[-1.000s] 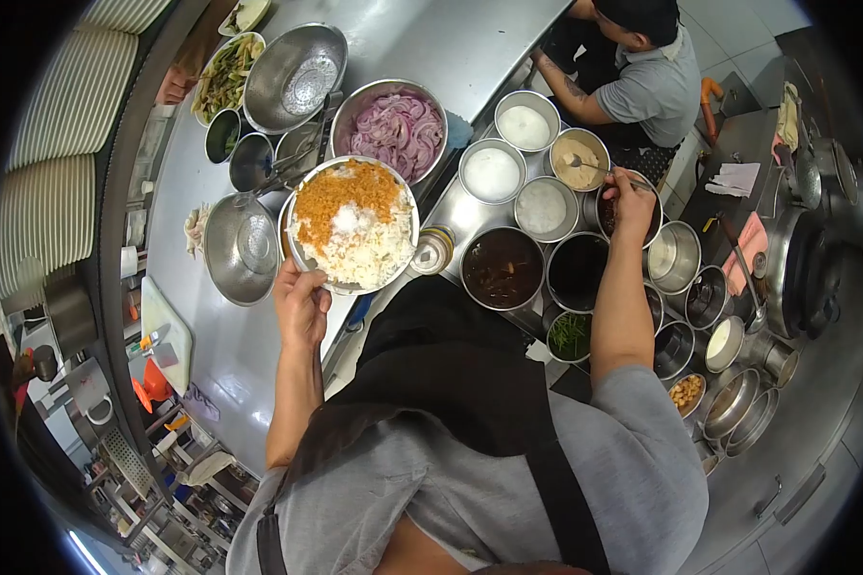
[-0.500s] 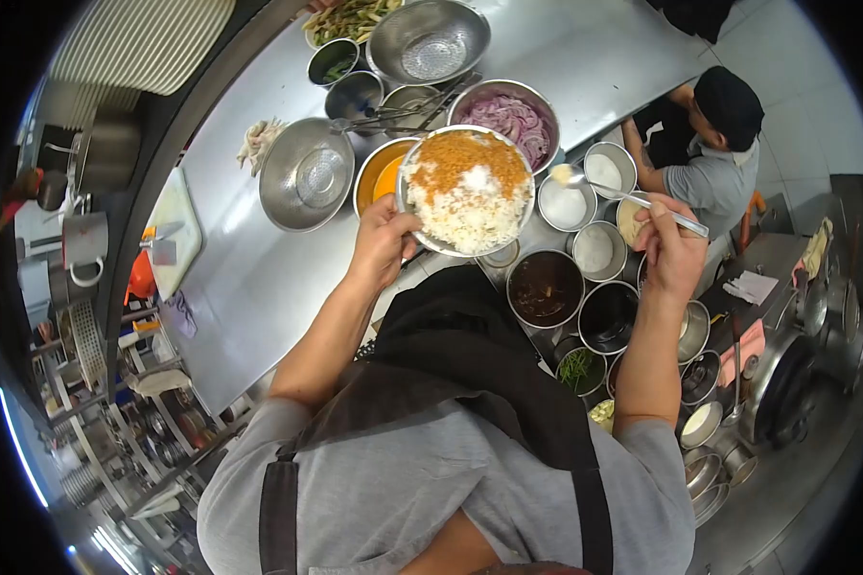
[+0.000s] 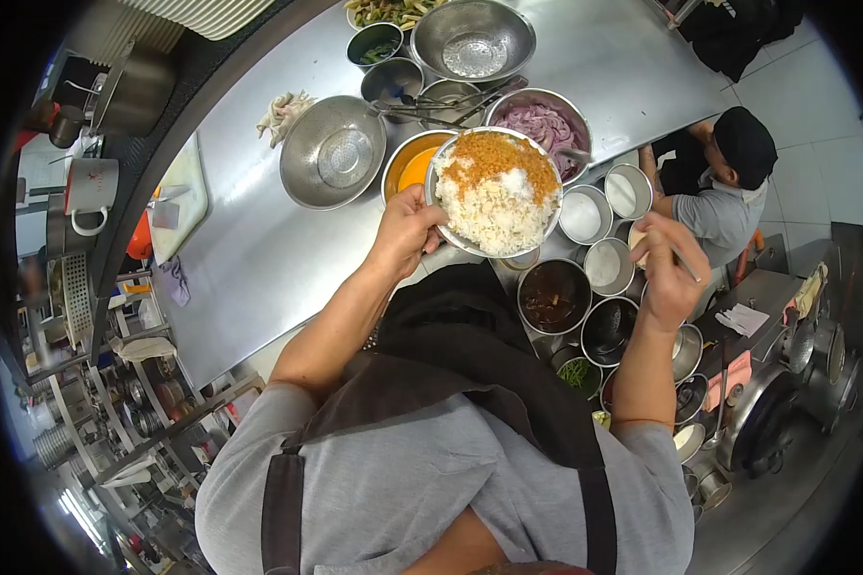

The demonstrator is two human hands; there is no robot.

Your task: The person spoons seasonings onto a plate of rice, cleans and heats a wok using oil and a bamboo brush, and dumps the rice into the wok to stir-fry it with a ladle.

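Gripping a round metal bowl [image 3: 431, 174] of grainy rice [image 3: 491, 218], left fingers [image 3: 430, 218] curl.

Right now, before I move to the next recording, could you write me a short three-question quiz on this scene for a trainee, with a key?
1. True or false: the left hand holds the round silver metal bowl of white rice and orange topping.

2. In the picture, which food shows in the deep silver metal bowl just up and right of the held one?
A) sliced tomatoes
B) sliced purple onions
C) green peas

3. Which of the person's hands is nearer to the co-worker in the black cap and grey shirt?

Key: 1. True. 2. B, sliced purple onions. 3. The right hand.
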